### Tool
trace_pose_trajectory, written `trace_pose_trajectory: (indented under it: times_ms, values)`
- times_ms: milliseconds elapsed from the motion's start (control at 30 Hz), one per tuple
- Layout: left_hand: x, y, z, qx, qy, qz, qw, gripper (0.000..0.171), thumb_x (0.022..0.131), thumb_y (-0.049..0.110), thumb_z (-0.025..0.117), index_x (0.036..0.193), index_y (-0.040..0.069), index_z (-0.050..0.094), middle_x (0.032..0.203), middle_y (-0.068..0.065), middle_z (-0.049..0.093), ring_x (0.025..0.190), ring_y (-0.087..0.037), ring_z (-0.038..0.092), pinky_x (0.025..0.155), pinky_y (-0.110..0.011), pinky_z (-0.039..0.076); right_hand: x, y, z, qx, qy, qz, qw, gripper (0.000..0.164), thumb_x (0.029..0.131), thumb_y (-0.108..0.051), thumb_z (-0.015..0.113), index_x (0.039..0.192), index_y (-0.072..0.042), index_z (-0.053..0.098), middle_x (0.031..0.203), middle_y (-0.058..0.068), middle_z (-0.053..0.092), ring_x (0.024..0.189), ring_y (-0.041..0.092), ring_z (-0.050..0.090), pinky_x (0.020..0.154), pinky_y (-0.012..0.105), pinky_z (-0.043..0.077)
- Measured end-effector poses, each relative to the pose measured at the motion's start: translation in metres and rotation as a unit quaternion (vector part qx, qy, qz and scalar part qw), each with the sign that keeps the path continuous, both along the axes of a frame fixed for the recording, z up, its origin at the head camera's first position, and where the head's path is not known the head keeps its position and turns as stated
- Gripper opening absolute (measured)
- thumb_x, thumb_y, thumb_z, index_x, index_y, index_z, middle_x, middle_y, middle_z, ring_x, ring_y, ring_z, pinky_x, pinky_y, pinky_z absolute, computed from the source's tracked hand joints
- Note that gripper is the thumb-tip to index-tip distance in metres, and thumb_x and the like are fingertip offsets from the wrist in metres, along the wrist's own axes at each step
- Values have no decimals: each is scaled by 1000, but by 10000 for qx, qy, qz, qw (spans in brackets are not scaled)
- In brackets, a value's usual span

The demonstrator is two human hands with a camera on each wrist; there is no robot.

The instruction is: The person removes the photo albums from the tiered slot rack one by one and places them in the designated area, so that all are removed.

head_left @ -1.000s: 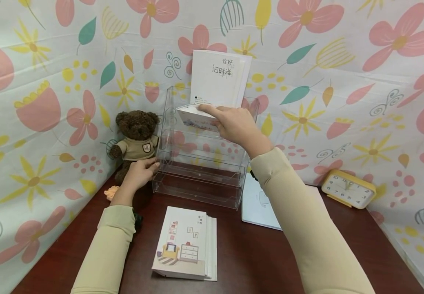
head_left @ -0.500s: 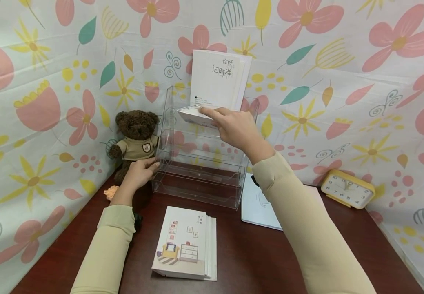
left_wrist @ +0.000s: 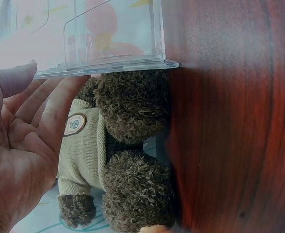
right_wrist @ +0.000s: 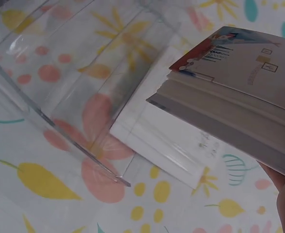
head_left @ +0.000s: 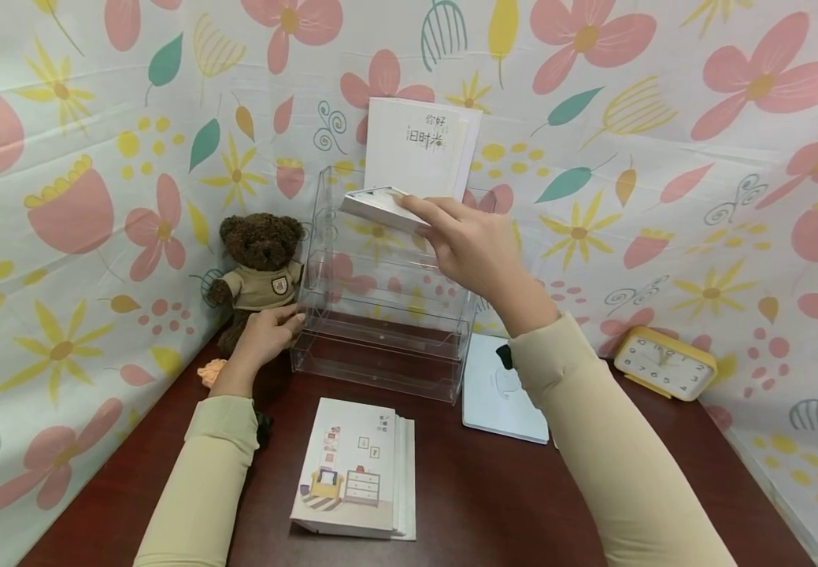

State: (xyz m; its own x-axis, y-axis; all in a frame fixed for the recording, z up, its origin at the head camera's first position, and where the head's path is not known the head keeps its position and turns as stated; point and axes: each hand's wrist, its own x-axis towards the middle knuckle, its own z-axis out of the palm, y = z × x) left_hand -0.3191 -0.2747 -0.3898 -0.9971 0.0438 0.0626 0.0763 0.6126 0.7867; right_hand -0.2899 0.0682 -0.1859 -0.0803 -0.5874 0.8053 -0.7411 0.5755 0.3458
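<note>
A clear acrylic rack (head_left: 380,378) with stepped tiers stands on the dark red table. My left hand (head_left: 264,339) touches its left side; in the left wrist view its fingers (left_wrist: 50,104) lie fairly straight against the side panel, fingertips partly hidden. My right hand (head_left: 475,244) holds a thick white book (head_left: 383,206) in front of the rack's upper part, thumb and fingers on opposite faces. In the right wrist view the book (right_wrist: 239,73) shows a red and blue cover picture and its page edges. White books (head_left: 416,150) stand upright in the top tier.
A stack of white books (head_left: 348,472) lies on the table in front. A brown teddy bear (head_left: 260,268) sits left of the rack, near an orange item (head_left: 212,372). To the right are a pale blue flat book (head_left: 504,394) and a yellow alarm clock (head_left: 666,364).
My right hand has tipped the book, so its lower cover picture has gone from view and its edge faces forward. It has risen slightly. My left hand keeps its place.
</note>
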Motion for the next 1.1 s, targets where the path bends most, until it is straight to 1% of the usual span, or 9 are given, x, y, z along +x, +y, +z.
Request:
trace_pose_trajectory:
  times_ms: [100, 167, 333, 467, 567, 700, 867, 933, 1100]
  values:
    - [-1, -1, -1, -38, -16, 8, 10000, 61, 106, 48, 48, 157, 16, 38, 152, -21, 45, 107, -34, 68, 90, -52, 56, 14, 4, -7, -152, 70, 309, 9994, 40, 99, -12, 67, 136, -26, 63, 110, 2, 74, 50, 18, 53, 39, 29, 25]
    - [0, -2, -1, -24, -64, 6, 10000, 61, 106, 48, 48, 158, 17, 37, 152, -21, 44, 109, -34, 68, 91, -51, 56, 23, 7, -13, -226, 76, 519, 9984, 40, 97, -9, 68, 135, -23, 65, 109, 4, 74, 55, 20, 58, 40, 29, 27]
    - [-1, -2, 0, 40, -136, 2, 9999, 62, 106, 49, 47, 158, 17, 36, 152, -21, 44, 113, -35, 66, 93, -50, 55, 43, 17, -29, -462, 85, 763, 9960, 38, 95, -7, 70, 131, -19, 68, 107, 4, 74, 55, 19, 56, 39, 28, 25]
    - [0, -2, 2, 19, -130, 21, 9999, 60, 106, 46, 48, 158, 17, 37, 150, -21, 47, 112, -34, 66, 92, -50, 56, 55, 26, -43, -672, 10, 839, 9942, 37, 92, -9, 73, 128, -16, 70, 105, 5, 75, 58, 18, 59, 39, 26, 28]
    - [0, -2, 3, -47, -137, 29, 9999, 60, 107, 45, 48, 158, 16, 37, 149, -21, 48, 109, -33, 67, 91, -50, 56, 60, 32, -53, -757, -67, 933, 9927, 34, 93, -10, 72, 127, -14, 71, 103, 6, 75, 56, 17, 57, 39, 25, 26]
    - [0, -1, 4, -59, -124, 26, 9999, 60, 107, 45, 48, 158, 15, 37, 148, -23, 48, 108, -34, 68, 90, -50, 57, 64, 40, -65, -802, -246, 996, 9915, 30, 96, -14, 70, 126, -12, 71, 103, 5, 75, 61, 18, 64, 38, 24, 23]
    - [1, 0, 3, -20, -41, 10, 10000, 60, 107, 44, 49, 157, 14, 38, 147, -23, 50, 108, -34, 68, 87, -47, 58, 67, 53, -79, -812, -470, 976, 9908, 29, 97, -17, 68, 126, -11, 71, 106, 5, 75, 78, 21, 73, 38, 24, 30]
    - [1, 1, 3, 8, -24, 26, 10000, 60, 106, 44, 49, 157, 15, 39, 146, -22, 51, 108, -33, 68, 86, -47, 59, 68, 58, -85, -797, -539, 924, 9911, 29, 98, -17, 67, 126, -11, 71, 107, 5, 75, 80, 21, 74, 39, 25, 35]
    - [1, 1, 3, 32, -14, -12, 10000, 60, 106, 45, 49, 157, 15, 38, 147, -23, 50, 109, -33, 68, 86, -45, 59, 70, 67, -98, -777, -694, 870, 9907, 29, 100, -20, 66, 127, -11, 71, 107, 6, 75, 78, 20, 73, 39, 23, 33]
